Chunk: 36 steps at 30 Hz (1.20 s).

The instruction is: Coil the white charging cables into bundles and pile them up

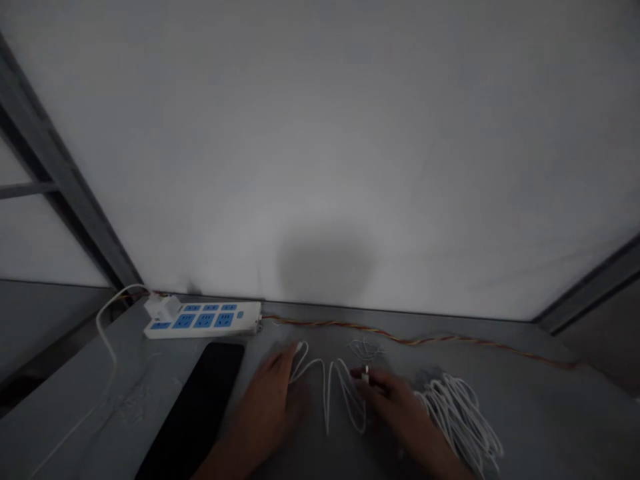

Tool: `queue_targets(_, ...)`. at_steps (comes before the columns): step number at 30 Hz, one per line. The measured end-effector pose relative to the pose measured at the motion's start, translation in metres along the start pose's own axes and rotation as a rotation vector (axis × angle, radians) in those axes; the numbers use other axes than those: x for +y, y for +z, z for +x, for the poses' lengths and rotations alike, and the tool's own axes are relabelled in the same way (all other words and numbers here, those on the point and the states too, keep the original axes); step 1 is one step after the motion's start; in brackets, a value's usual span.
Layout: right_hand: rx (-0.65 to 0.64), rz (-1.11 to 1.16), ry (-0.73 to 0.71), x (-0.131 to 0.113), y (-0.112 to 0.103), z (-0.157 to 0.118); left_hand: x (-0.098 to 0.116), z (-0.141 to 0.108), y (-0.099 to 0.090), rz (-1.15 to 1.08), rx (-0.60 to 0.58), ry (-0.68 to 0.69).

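Note:
A thin white charging cable (327, 393) runs in loose bends between my two hands, just above or on the grey table. My left hand (273, 393) is closed on one end of it, with a small white tip showing past the thumb and forefinger. My right hand (395, 400) pinches the other end, where a white plug (365, 375) with a bright tip stands up between the fingers. Beside my right wrist lies a bundle of white cables (465, 420), partly behind the forearm. Some finger detail is dim and slightly blurred.
A white power strip (253, 319) with blue sockets sits at the back left, with a white charger (163, 307) plugged in. A black phone-like slab (200, 407) lies left of my left hand. Twisted wires (415, 342) run along the white wall (330, 167). Thin wire ties (367, 348) lie behind my right hand.

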State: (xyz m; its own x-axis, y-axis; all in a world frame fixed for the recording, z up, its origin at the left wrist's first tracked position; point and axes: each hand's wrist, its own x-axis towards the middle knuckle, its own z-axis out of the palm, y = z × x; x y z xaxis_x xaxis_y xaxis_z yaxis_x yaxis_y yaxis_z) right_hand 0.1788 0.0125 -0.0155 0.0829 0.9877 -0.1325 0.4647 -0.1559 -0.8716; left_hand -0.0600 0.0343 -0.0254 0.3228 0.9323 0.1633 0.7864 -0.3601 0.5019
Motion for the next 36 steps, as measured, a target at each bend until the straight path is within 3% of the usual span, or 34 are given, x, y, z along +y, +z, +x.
queue_targets(3,-0.061,-0.004,-0.002,-0.006,0.004,-0.005,0.011,-0.003,-0.001,-0.035,-0.09,0.003)
queue_targets(6,-0.013,-0.164,-0.089,-0.008,0.004,-0.009,0.02,-0.004,-0.002,-0.025,-0.162,-0.001)
queue_targets(9,0.005,-0.373,-0.129,-0.007,0.002,-0.01,0.021,-0.003,0.003,-0.031,-0.176,-0.005)
queue_targets(12,-0.055,-0.455,-0.096,-0.007,0.003,-0.011,0.018,-0.004,0.01,-0.071,-0.148,0.016)
queue_targets(20,-0.204,-0.072,-0.072,-0.001,0.023,-0.016,0.025,-0.012,0.022,-0.235,-0.166,0.172)
queue_targets(26,-0.294,0.057,-0.093,-0.009,0.025,-0.021,0.032,-0.009,0.026,-0.166,-0.275,0.334)
queue_targets(31,-0.232,-0.191,-0.161,-0.013,0.025,-0.025,0.023,-0.008,0.033,-0.095,-0.216,0.352)
queue_targets(36,-0.169,-0.576,-0.058,-0.001,0.018,-0.027,0.022,-0.006,0.022,0.173,-0.193,0.263)
